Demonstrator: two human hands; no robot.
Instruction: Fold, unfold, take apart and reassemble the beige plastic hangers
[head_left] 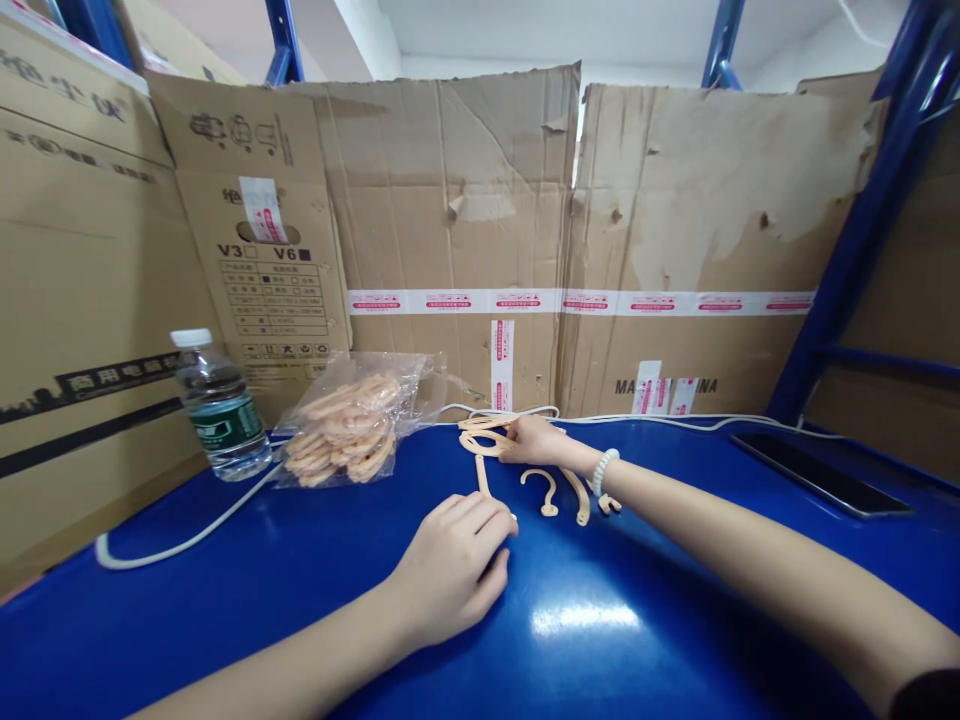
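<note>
At the frame's centre, the right hand [534, 440] touches a beige oval plastic loop [466, 442], grip too hidden to tell, while the left hand [459, 562] below grips a slim beige plastic strip [482, 475].

Low in the frame, the flat surface [675, 650] is glossy blue, the curved hook piece [553, 492] beige; above, brown cardboard panels [450, 240] bear red-printed white tape [480, 301].
</note>
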